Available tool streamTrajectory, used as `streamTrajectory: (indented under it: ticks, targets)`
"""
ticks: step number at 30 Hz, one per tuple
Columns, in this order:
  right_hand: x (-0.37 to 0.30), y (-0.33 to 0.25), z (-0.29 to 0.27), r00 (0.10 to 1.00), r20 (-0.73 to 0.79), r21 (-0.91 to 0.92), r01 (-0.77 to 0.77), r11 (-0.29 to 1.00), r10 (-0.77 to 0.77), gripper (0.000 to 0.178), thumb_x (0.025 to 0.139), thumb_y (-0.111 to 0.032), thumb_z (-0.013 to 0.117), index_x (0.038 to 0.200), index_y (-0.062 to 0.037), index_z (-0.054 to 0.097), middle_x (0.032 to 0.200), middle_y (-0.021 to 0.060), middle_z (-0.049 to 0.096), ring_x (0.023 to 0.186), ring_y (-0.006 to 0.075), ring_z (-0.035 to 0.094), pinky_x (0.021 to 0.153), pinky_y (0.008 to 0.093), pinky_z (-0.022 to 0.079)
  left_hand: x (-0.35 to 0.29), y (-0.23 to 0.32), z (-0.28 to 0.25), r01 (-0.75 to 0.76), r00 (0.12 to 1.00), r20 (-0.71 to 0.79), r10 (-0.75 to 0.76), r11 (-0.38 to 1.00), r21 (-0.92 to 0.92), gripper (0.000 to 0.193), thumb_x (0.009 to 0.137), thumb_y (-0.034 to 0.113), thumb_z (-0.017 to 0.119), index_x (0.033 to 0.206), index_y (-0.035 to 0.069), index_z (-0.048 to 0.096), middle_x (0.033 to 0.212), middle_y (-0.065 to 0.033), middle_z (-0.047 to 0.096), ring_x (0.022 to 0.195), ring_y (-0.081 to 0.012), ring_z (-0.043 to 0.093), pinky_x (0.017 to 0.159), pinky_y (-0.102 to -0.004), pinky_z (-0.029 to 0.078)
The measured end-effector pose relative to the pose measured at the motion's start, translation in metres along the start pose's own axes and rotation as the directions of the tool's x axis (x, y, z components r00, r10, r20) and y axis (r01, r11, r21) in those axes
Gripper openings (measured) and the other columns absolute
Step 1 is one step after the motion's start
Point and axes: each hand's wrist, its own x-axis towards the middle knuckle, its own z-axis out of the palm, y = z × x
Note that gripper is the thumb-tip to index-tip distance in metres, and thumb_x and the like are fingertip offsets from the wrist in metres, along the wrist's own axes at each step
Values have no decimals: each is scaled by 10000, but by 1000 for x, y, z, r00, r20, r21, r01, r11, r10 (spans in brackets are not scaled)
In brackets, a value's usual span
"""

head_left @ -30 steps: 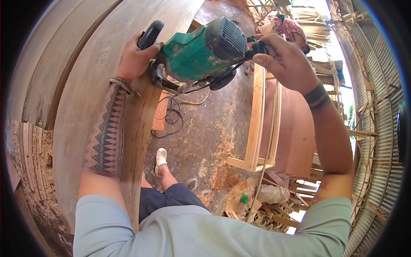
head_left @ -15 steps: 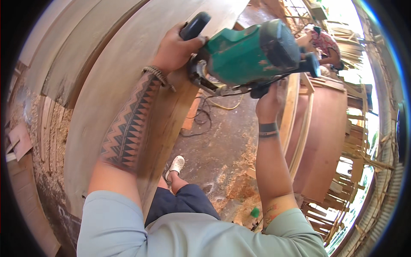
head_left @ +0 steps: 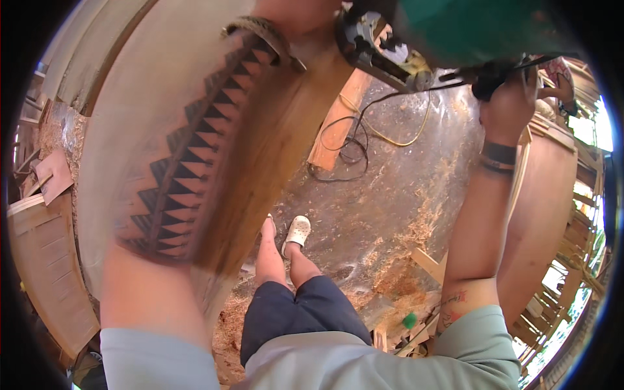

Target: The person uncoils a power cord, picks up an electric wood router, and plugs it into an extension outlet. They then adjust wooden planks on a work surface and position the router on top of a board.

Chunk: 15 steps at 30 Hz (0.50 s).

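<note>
A green power tool, apparently a router (head_left: pixel 474 29), is held on its side at the top of the view, partly cut off. Its metal base faces the brown edge of a long, pale, curved wooden panel (head_left: pixel 130 156). Wrapped round the black handle on the right is my right hand (head_left: pixel 510 110). My left hand (head_left: pixel 299 14) is at the tool's left side, its fingers beyond the upper edge; just before, they were closed round the other handle. My left forearm lies along the panel. Whether the base touches the wood is hidden.
Black and yellow cables (head_left: pixel 354 140) lie on the dusty floor (head_left: pixel 370 208) beside an orange-brown plank (head_left: pixel 338 123). Sawdust and wood scraps gather near my feet. Another curved wooden piece (head_left: pixel 546 188) stands at right, with a co-worker (head_left: pixel 562 81) partly visible behind.
My view has tilted lower, bringing more floor and both legs in. Both hands and the router have shifted up and right in the picture, and my left hand is now mostly cut off.
</note>
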Motion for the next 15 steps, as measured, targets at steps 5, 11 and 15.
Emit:
streamTrajectory:
  ticks: [5, 11, 15]
  targets:
    - [15, 20, -5, 995, 60, -140, 90, 986, -82, 514, 718, -187, 814, 1196, -112, 640, 1170, 125, 670, 1067, 334, 651, 821, 416, 571, -7, 2, -3, -206, 967, 139, 211, 977, -54, 282, 901, 238, 626, 1023, -17, 631, 906, -85, 695, 701, -211, 689, 586, -313, 553]
    - [18, 25, -1, 992, 103, -136, 87, 987, -74, 433, 772, -158, 793, 1175, -104, 643, 1122, 100, 682, 1006, 275, 675, 801, 366, 575, -9, -7, -7, -336, 929, 201, 310, 935, 116, 195, 957, 119, 525, 1016, -17, 651, 969, -105, 703, 795, -214, 731, 603, -309, 586]
    - [19, 23, -1, 993, 92, -161, 94, 982, -80, 420, 782, -137, 782, 1178, -103, 648, 1124, 87, 685, 1004, 267, 675, 809, 366, 575, -6, -3, -8, -546, 823, 316, 472, 811, 212, 185, 954, 101, 526, 1018, -19, 652, 968, -106, 699, 797, -222, 733, 597, -313, 586]
